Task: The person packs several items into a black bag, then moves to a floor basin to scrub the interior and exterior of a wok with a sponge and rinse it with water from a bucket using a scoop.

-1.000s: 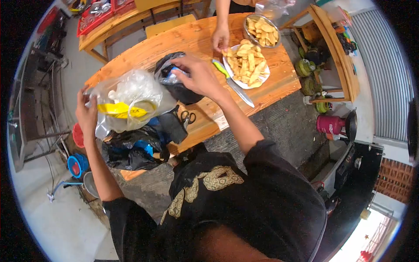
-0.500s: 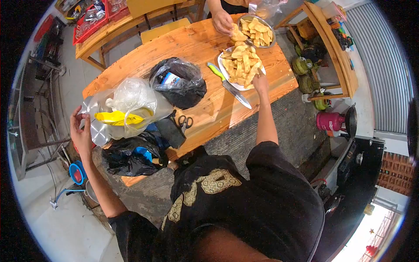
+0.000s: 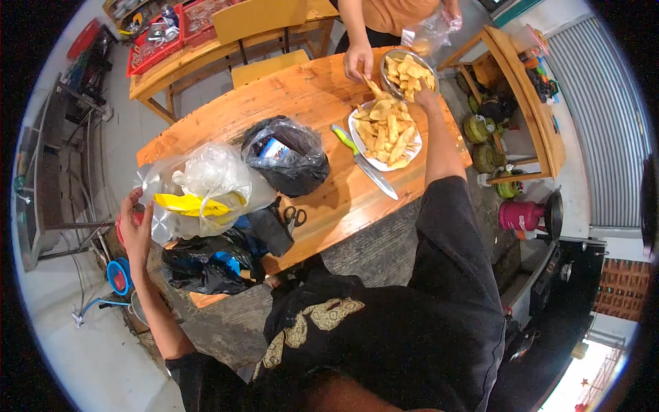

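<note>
My right hand (image 3: 427, 98) reaches into the metal bowl (image 3: 385, 84) at the table's far right, its fingertips among pale yellow slices (image 3: 406, 67). Just nearer, a white plate (image 3: 417, 150) is heaped with similar long slices (image 3: 386, 130). To its left lies a kitchen knife (image 3: 367, 165) with a green handle. My left hand (image 3: 137, 223) is at the table's left end, fingers loosely bent and thumb apart, beside a shiny silver item (image 3: 159, 232) and a clear plastic bag (image 3: 213, 168). Another person's hand (image 3: 358, 62) holds a slice between bowl and plate.
Black plastic bags (image 3: 292, 172) (image 3: 199, 264) and scissors (image 3: 295, 216) rest on the wooden table (image 3: 336, 206). A chair (image 3: 261, 24) stands behind, near red trays (image 3: 158, 48). Right of the table are a wooden shelf (image 3: 525, 103) and a pink gas cylinder (image 3: 518, 215).
My right hand has moved from the slices on the plate to the bowl. The other person's hand has shifted slightly, and a slice hangs from it. My left hand stays near the silver item.
</note>
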`<state>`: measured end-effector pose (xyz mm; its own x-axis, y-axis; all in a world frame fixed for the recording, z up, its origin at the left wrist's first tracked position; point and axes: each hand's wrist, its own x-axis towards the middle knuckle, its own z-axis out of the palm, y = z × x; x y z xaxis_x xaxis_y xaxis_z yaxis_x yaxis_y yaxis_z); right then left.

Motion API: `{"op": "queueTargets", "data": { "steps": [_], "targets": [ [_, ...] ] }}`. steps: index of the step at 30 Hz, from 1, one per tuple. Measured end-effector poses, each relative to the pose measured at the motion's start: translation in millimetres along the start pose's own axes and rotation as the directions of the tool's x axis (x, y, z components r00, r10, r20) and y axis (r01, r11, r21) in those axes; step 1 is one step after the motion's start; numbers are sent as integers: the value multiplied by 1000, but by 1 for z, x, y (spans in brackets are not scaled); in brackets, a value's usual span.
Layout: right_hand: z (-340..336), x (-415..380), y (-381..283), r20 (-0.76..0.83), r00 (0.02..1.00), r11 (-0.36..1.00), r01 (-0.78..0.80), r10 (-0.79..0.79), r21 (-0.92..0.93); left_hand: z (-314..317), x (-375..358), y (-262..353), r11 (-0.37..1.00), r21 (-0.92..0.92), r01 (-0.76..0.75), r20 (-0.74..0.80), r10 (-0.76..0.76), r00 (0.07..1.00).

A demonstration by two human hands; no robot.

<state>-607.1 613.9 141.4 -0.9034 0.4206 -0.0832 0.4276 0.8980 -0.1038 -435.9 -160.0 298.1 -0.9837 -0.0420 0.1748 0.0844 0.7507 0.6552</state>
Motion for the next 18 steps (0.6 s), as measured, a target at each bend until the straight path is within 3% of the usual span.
{"op": "queueTargets", "data": {
  "steps": [2,5,8,10,11,12,13,14,15,16,17,18],
  "targets": [
    [-31,-17,-30,112,984,989,-144,138,44,-3,-1,-1,1000,-8,0,-4,0,1000],
    [-37,-24,-34,119,986,989,-129,121,67,-5,-1,1,1000,-5,-6,1,6,1000],
    [-65,-46,-51,-154,983,987,-80,101,140,0,4,-8,1000,5,-18,-9,18,1000],
    [-100,-97,-92,-404,913,930,99,57,353,1,0,-21,1000,-20,-8,-39,7,999],
    [-122,-132,-122,-510,860,836,297,-24,461,0,1,-12,997,49,55,-24,-54,998],
    [-122,-163,-143,-573,819,569,462,19,680,4,2,-13,999,29,25,-41,-24,999],
    [-125,-189,-162,-581,813,588,485,-32,647,4,3,0,999,48,16,-59,-13,998],
    [-142,-233,-196,-424,901,515,406,-90,755,8,8,-13,994,89,-58,-78,64,995],
    [-131,-251,-214,-413,861,320,497,-297,807,12,9,-5,998,50,-23,-123,29,992],
    [-137,-277,-238,-278,849,354,455,-449,817,13,10,4,992,105,-67,-212,89,973],
    [-142,-294,-261,-333,707,353,635,-624,687,14,14,14,979,163,-118,-295,163,941],
    [-145,-303,-282,-298,614,313,690,-731,653,16,17,26,960,223,-167,-372,242,896]
  ]
}}
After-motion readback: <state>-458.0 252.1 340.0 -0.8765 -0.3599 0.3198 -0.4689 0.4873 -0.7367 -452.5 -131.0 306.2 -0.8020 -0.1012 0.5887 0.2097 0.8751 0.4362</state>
